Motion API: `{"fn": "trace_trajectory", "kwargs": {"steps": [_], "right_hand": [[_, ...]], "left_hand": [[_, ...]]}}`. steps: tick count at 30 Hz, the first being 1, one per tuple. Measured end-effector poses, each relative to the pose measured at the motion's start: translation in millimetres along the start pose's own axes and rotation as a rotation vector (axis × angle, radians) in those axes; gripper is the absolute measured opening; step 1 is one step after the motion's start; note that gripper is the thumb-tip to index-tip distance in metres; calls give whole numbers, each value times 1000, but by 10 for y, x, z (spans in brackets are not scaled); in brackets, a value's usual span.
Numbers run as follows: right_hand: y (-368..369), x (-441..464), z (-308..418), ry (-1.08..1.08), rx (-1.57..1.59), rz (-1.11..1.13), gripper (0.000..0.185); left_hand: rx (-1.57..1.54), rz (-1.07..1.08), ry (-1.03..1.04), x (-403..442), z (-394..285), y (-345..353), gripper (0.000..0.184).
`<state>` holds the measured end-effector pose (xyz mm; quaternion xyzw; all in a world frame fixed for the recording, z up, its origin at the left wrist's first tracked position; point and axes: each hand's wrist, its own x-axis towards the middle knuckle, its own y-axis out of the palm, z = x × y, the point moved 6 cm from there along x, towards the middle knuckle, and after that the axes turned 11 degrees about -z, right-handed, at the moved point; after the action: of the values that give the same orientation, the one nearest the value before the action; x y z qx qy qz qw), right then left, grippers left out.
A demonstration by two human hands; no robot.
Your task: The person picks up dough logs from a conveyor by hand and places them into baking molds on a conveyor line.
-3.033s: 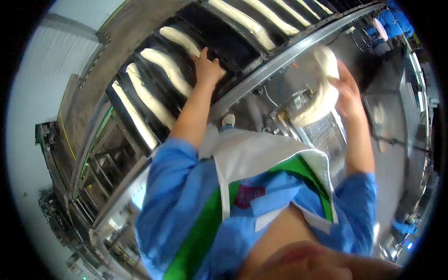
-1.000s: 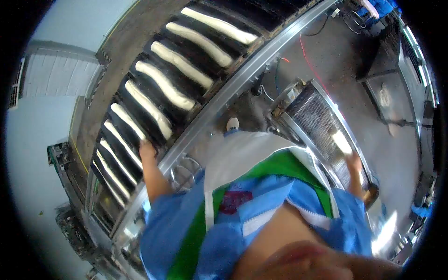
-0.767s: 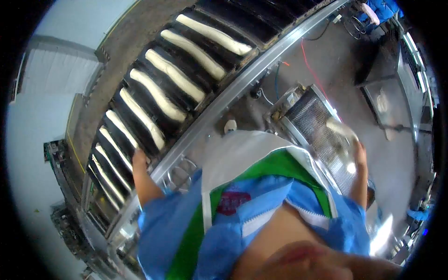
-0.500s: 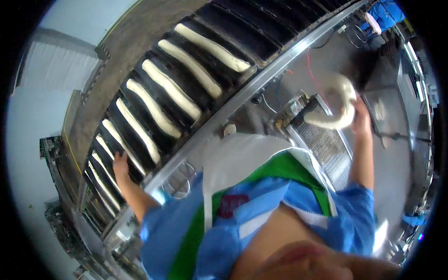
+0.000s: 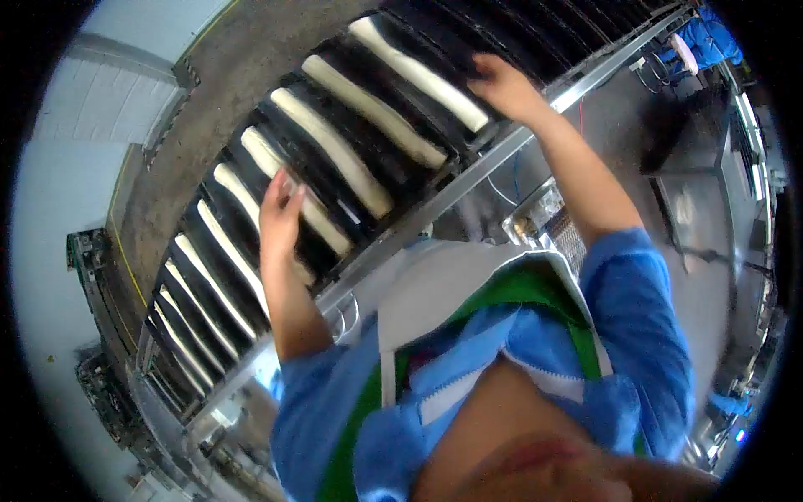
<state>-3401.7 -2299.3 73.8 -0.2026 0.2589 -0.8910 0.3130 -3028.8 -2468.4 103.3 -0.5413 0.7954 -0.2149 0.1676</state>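
1. A sideways brush by the right hand point(image 5: 502, 88), its fingers loosely apart beside the end dough point(image 5: 422, 77), could push that dough askew.
2. Pressing down with the left hand point(image 5: 282, 201), fingers parted over the 4th dough point(image 5: 263, 151), could dent it; whether they touch cannot be told.
3. The end dough lies in the tray point(image 5: 393, 94), long axis running from far edge to near edge.

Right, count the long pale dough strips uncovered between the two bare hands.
3: one long pale dough strip beside the bare right hand, a middle strip, a third strip nearer the bare left hand, which partly hides a fourth strip.
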Motion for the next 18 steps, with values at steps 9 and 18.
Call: {"fn": "trace_trajectory", "kwargs": {"steps": [9, 18], "right_hand": [[-1537, -1854, -1857, 286, -396, -146, 47], [-3389, -4894, -3335, 1048, -977, -155, 60]], "left_hand": [[-320, 256, -87, 321, -361, 1354, 55], [-140, 78, -201, 347, -653, 2343, 61]]}}
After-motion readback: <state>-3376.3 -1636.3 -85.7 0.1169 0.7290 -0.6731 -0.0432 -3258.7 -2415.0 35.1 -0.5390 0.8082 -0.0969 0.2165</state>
